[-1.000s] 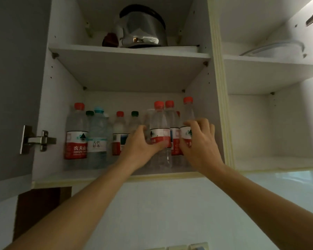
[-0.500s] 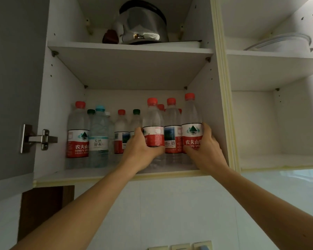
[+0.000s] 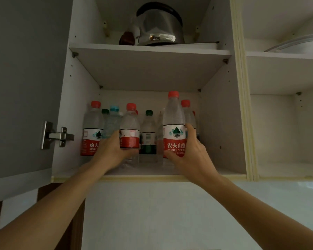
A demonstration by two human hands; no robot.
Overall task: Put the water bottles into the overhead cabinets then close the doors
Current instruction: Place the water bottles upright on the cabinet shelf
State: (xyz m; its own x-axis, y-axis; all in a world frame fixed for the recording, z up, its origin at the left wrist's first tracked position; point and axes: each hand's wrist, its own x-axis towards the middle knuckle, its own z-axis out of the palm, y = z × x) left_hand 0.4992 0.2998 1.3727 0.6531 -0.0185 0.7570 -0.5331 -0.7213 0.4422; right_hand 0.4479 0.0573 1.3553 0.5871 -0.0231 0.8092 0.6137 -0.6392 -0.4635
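From the head view we look up into an open overhead cabinet [image 3: 222, 123] and see both of our arms reaching onto its lower shelf [image 3: 197, 171]. Our left hand [image 3: 112, 150] has its grip curled around a red-capped bottle [image 3: 130, 130] with a red and white label, the thumb lying across the lower front of the label and the fingers hidden behind it. Our right hand [image 3: 190, 157] has its grip clamped on a taller-looking red-capped bottle [image 3: 174, 123], thumb under the red band of the label and fingers wrapped round its right side; this bottle sits nearer to us than the rest, and we cannot tell whether its base touches the shelf. Between the two held bottles stands a green-capped bottle [image 3: 148, 134] with a dark green label. At the left of the shelf stands another red-labelled bottle [image 3: 92, 130], with a blue-capped bottle [image 3: 113, 121] just beside it and a second green cap showing behind them. Behind our right hand one more red cap [image 3: 185, 103] rises near the cabinet's right wall. On the upper shelf [image 3: 150, 51] sits a shiny metal kettle [image 3: 159, 27] with a small dark object at its left. The grey door [image 3: 22, 83] hangs open at the left on a metal hinge [image 3: 56, 135]. To the right a second open compartment [image 3: 282, 127] holds a pale dish on its upper shelf.
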